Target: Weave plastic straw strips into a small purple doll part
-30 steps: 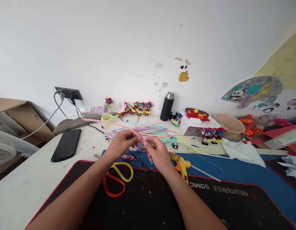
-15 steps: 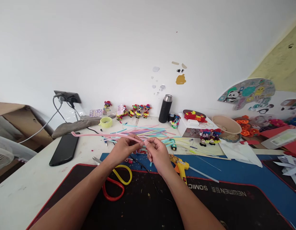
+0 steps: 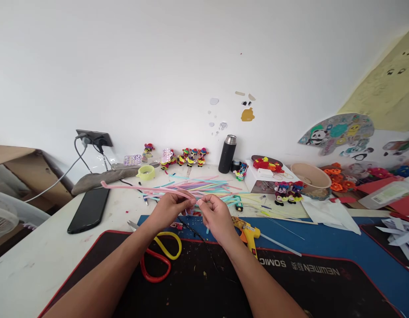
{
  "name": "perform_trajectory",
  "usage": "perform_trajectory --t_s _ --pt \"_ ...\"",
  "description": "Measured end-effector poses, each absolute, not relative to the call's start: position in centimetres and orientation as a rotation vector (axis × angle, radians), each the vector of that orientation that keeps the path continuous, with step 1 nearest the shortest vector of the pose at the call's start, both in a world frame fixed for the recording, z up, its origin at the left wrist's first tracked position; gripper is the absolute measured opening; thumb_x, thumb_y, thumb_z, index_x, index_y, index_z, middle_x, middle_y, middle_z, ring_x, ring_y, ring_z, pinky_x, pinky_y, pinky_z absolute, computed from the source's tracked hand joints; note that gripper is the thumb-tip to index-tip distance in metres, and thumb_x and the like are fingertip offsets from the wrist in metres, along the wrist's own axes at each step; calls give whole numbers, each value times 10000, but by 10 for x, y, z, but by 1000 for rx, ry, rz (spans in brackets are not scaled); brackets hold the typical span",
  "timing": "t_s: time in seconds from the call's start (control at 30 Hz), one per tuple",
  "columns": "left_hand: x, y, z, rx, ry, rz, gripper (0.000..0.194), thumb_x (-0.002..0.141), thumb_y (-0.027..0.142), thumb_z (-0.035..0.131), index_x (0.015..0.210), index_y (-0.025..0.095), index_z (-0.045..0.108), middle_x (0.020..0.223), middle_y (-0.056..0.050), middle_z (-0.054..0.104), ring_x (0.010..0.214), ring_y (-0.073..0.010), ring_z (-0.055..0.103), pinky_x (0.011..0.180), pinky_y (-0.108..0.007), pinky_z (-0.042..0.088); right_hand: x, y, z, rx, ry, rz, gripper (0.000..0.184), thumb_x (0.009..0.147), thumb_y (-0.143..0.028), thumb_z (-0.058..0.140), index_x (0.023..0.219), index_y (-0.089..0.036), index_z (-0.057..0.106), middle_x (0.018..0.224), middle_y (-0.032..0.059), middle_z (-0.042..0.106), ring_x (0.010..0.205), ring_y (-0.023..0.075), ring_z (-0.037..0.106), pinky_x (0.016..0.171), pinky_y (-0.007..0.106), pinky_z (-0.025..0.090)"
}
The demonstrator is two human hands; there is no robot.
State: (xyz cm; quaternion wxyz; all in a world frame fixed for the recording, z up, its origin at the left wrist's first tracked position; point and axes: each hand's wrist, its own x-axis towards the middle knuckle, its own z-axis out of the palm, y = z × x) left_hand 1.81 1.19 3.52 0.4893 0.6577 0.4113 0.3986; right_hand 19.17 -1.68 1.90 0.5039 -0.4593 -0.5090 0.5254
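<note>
My left hand (image 3: 171, 207) and my right hand (image 3: 214, 214) meet above the black mat (image 3: 290, 287), both pinching one end of a long pink pipe cleaner (image 3: 138, 189). The rest of the pipe cleaner sticks out to the left, over the white table (image 3: 32, 260). Fingers of both hands are closed round it, thumb tips almost touching. Behind my hands lies a spread of several coloured pipe cleaners (image 3: 197, 185). Red-and-yellow scissors (image 3: 158, 258) lie just under my left wrist. A yellow glue gun (image 3: 248, 232) lies right of my right hand.
A black phone (image 3: 88, 210) lies at the left. A roll of tape (image 3: 146, 172), small colourful figures (image 3: 187, 157), a black flask (image 3: 227, 154), a white box (image 3: 264, 176) and a bowl (image 3: 310, 176) line the back. Cables hang from a wall socket (image 3: 93, 138).
The pipe cleaner's free end has dropped and swung left and toward me. Both hands stay pinched on its end. The camera has tilted slightly.
</note>
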Motion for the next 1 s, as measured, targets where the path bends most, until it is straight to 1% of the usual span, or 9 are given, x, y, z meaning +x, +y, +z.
perform_trajectory --t_s 0.1,0.2,0.3,0.5,0.63,0.83,1.0 --pt "17 11 38 1623 1076 1001 382 792 554 766 775 173 730 647 -14 660 594 -164 584 568 -267 476 193 -18 19 -1160 -1376 1164 241 889 -441 648 804 -231 566 492 -103 388 401 102 319 414 236 222" --pt "16 11 39 1736 1155 1056 361 822 523 727 704 184 690 642 -8 647 608 -160 574 587 -261 459 193 -20 18 -1194 -1531 1059 199 914 -383 614 797 -226 582 509 -88 394 444 113 318 453 246 212" --pt "15 11 39 1807 1154 1077 330 844 491 705 724 184 694 657 -4 648 626 -156 575 607 -255 453 191 -20 15 -1219 -1563 1027 176 901 -348 617 783 -223 583 518 -84 399 464 116 325 467 249 215" --pt "14 12 41 1649 1055 1006 385 814 552 749 763 174 700 627 -1 642 577 -151 582 567 -253 478 192 -14 11 -1158 -1322 1212 245 875 -447 662 809 -232 566 494 -109 389 381 100 336 398 237 231" --pt "13 14 39 1619 1004 981 392 778 548 792 840 164 746 699 -31 693 608 -168 617 565 -266 506 193 -14 16 -1108 -1226 1307 279 848 -474 689 820 -229 558 471 -121 398 348 89 327 365 229 236" --pt "14 14 36 1720 1065 940 355 798 530 771 830 177 763 680 -22 696 613 -174 628 585 -268 511 193 -15 17 -1065 -1169 1343 305 831 -487 714 833 -224 558 463 -129 393 347 79 311 364 222 255" --pt "16 11 38 1705 1033 1023 345 821 521 757 829 177 749 761 -31 694 626 -162 614 581 -263 511 193 -15 18 -1068 -1170 1350 340 849 -527 711 888 -217 576 479 -114 434 358 85 357 367 219 253"
